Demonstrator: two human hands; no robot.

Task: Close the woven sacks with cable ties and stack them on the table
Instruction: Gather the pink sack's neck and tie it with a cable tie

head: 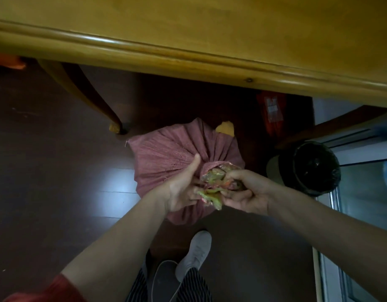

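Nearest, I'm seeing a white shoe (194, 253) and striped trousers on the dark floor (46, 171). Just past the shoe, the pink woven sack (166, 153) is sitting on the floor, below the near edge of the worktop and not up on it.

Both hands are working at the sack's mouth (214, 177). The left hand (184, 188) is wrapping round the gathered neck with its thumb pointing up. The right hand (242, 192) is pinching the crumpled edge of the mouth, fingers curled tight.

I'm reading this as the gathering step: the neck is being bunched and no cable tie is showing anywhere. Next, I'm judging, one hand needs to be keeping the neck squeezed while the other is fetching a tie and looping it below the bunch. The pleats may spring open if the grip slackens.

Contents: the sack is bulging full. Crumpled greenish and orange film is poking out at the mouth, and I can't tell whether it is liner or filling.

To the right, a bin (312, 168) is wearing a black bag. Its inside is too dark to read.

Farther off, a yellow scrap (225, 128) is peeking from behind the sack and a red packet (272, 114) is lying under the table.

Farthest, the yellow wooden worktop (188, 40) is showing no stacked sacks in the visible part.
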